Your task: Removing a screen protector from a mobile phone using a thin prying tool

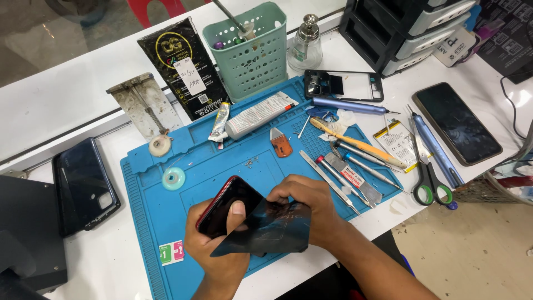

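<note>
I'm looking down on the blue repair mat (166, 211), which is lying across the white bench (66, 105). Over its near edge, my left hand (219, 244) is clamping a red-edged smartphone (227, 204), thumb pressing on the glass. My right hand (311, 208) is pinching a dark protective film (272, 230) that is overlapping the phone's lower end. Scissors (428, 172) are lying well off right.
</note>
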